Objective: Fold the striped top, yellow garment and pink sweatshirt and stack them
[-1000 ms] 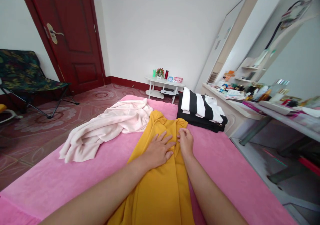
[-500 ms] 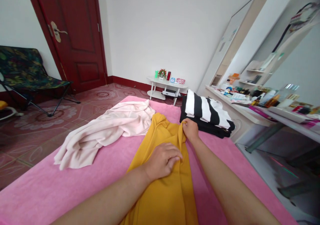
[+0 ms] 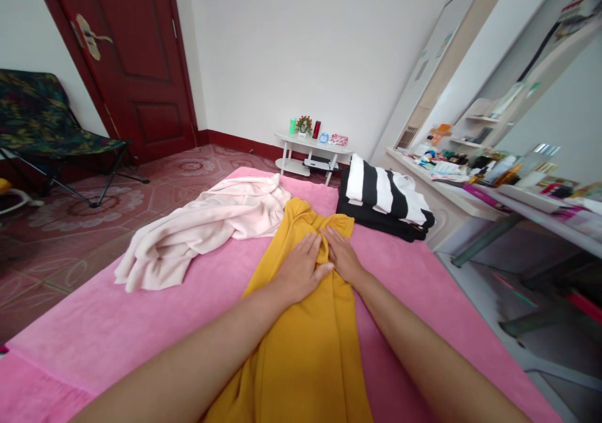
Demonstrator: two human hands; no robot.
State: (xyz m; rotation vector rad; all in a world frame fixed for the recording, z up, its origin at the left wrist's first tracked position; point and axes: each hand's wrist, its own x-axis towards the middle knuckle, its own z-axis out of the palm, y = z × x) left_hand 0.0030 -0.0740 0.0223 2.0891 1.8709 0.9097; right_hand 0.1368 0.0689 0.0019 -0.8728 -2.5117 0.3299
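A long mustard-yellow garment (image 3: pixel 305 360) lies lengthwise on the pink bed cover (image 3: pixel 179 329), its gathered end pointing away from me. My left hand (image 3: pixel 303 269) rests flat on its upper part, fingers stretched forward. Close beside it, my right hand (image 3: pixel 344 257) lies palm down on the same cloth with fingers extended. A small fold of fabric rises between the two hands. To the left is a crumpled pale pink garment (image 3: pixel 211 222), touching the yellow one near its far end. At the right, a black-and-white striped garment (image 3: pixel 385 191) sits folded on black cloth (image 3: pixel 376 220).
A white side table (image 3: pixel 313 144) with small items stands beyond the bed, against the wall. On the right, a dressing table (image 3: pixel 451 187) is crowded with bottles. A camouflage folding chair (image 3: pixel 61 134) and a dark red door (image 3: pixel 126 65) are at the left.
My right hand has let go of the garment's right edge and moved inward onto the cloth. My left hand has slid forward and its fingers have straightened. The view has shifted slightly.
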